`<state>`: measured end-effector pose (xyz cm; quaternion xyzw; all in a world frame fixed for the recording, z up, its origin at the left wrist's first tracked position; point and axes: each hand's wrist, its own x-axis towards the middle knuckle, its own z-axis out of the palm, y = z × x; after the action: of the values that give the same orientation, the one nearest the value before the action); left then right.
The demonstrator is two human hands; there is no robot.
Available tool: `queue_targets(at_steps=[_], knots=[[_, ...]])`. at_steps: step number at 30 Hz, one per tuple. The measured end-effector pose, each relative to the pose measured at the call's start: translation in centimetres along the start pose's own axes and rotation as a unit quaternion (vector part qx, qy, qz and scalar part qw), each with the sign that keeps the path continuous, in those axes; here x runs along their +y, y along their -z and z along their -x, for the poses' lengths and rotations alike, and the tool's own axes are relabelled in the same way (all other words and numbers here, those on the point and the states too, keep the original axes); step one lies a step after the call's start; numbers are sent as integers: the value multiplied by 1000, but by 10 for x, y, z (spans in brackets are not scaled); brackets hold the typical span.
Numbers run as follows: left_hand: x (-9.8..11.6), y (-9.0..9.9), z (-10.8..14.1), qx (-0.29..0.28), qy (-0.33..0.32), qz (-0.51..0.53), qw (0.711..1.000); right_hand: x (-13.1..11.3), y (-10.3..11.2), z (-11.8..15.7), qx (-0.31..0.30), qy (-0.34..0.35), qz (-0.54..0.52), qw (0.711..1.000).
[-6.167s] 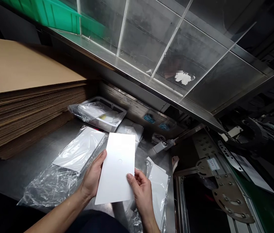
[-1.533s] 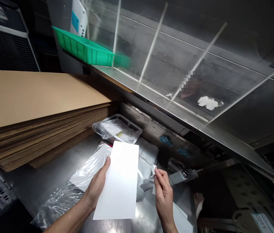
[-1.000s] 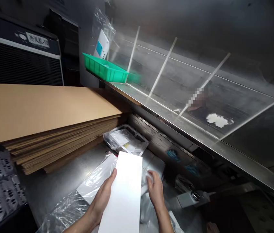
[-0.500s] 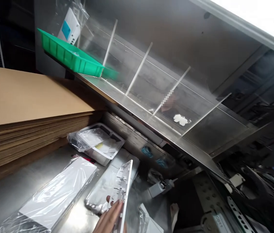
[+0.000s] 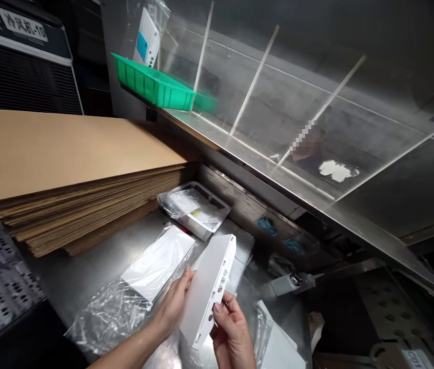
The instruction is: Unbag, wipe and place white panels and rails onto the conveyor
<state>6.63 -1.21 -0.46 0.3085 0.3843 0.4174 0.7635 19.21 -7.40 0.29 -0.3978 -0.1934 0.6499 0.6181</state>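
The person's left hand [image 5: 174,303] is gripping a long white plastic panel [image 5: 207,292] along one long edge, and the right hand [image 5: 231,329] is pinching its lower end, so the grip is closed on the panel from both sides, with the hands near each other rather than clamped at its far ends. The panel is hanging in the air above a brushed steel table [image 5: 73,271], tilted up on its side, and this hold seems to be bringing its notched, clip-lined rim [image 5: 220,282] toward the person's view. Just beyond the left hand, a white panel sealed in a clear plastic bag [image 5: 155,266] is lying flat on the steel, its loose film spreading toward the table's front. Another bagged white piece [image 5: 274,335] is resting near the right hand, probably kept within easy reach. Farther back, a white tray wrapped in clear film [image 5: 194,207] is sitting against the table's rear wall, while a tall stack of corrugated cardboard sheets [image 5: 66,205] is filling the left side, and a bright green plastic crate [image 5: 153,87] is perched on a steel shelf above.
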Motion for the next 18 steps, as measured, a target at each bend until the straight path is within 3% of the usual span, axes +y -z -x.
queue_targets(at_steps=[5, 18], knots=[[-15, 2, -1, -10, -6, -10, 1000, 1, -12, 10, 7, -7, 8, 1000], [-24, 5, -4, -42, 6, -47, 998, 11, 2, 8, -12, 0, 36, 999]])
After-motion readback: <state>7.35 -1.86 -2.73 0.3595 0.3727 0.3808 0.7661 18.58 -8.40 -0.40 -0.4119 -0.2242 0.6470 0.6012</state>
